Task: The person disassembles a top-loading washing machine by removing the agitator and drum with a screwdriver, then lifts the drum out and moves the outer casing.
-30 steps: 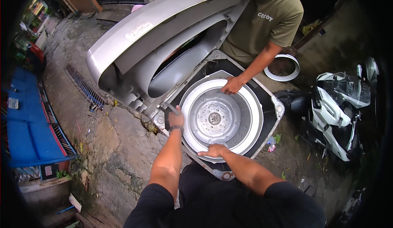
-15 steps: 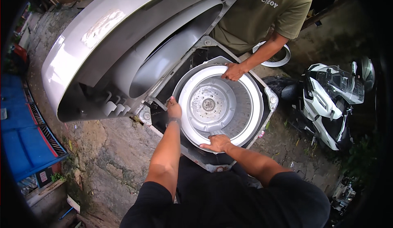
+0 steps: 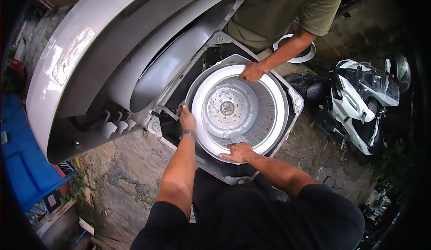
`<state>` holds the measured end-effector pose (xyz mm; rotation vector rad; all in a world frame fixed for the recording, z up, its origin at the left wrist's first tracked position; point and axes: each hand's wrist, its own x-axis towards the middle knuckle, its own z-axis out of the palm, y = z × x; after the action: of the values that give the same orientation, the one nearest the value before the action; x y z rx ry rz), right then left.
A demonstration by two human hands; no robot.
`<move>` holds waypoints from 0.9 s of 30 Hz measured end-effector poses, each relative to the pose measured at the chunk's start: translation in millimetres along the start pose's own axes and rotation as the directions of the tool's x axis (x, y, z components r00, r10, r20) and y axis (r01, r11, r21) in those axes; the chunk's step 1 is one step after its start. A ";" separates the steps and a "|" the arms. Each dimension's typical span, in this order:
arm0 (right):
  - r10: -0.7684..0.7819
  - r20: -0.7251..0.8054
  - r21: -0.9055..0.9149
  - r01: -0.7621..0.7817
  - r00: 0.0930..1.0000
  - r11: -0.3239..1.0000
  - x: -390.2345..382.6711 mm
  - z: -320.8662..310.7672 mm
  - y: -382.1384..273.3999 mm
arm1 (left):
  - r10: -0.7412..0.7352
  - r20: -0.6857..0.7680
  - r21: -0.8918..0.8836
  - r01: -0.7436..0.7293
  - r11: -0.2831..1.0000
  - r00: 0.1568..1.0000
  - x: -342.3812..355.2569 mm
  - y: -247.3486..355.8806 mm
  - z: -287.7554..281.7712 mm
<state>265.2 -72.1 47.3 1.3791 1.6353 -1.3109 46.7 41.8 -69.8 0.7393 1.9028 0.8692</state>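
An opened washing machine body [image 3: 293,102] fills the middle, its grey inner tub with a white top ring [image 3: 278,106] inside the square frame. My left hand [image 3: 187,120] grips the tub's left outer edge, fingers mostly hidden. My right hand [image 3: 237,153] is closed on the near part of the ring, thumb along the top. Across from me, a co-worker's hand [image 3: 252,72] grips the far side of the ring, its arm coming from an olive shirt [image 3: 296,12]. The raised grey lid assembly [image 3: 81,84] leans over the upper left, hinged at the frame.
A white scooter [image 3: 357,101] is parked at the right. A loose white ring [image 3: 307,54] lies behind the co-worker's arm. A blue object [image 3: 20,160] with a dark grille lines the left edge, beside cracked concrete ground [image 3: 112,182].
The lid assembly has swung farther left and toward me in view. The tub and all three hands appear slightly higher in the picture, with grips still on the rim.
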 end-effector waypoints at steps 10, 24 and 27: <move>0.000 0.112 0.066 -0.007 0.994 0.998 26.0 -5.6 4.9 | -0.053 0.107 -0.082 0.062 0.995 0.993 -1.7 -7.1 -5.4; -0.016 0.056 -0.013 0.017 0.998 1.000 16.4 -9.4 -3.9 | -0.017 0.104 -0.008 0.017 1.000 0.994 -7.4 4.1 -6.4; -0.001 0.035 -0.032 0.002 0.999 0.999 4.2 -11.8 -2.4 | -0.062 0.106 -0.040 0.067 0.997 0.992 -9.0 -5.9 -6.0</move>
<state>263.4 -59.5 47.9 1.3286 1.6272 -1.2968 44.4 29.8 -68.2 0.6800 1.7992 0.8134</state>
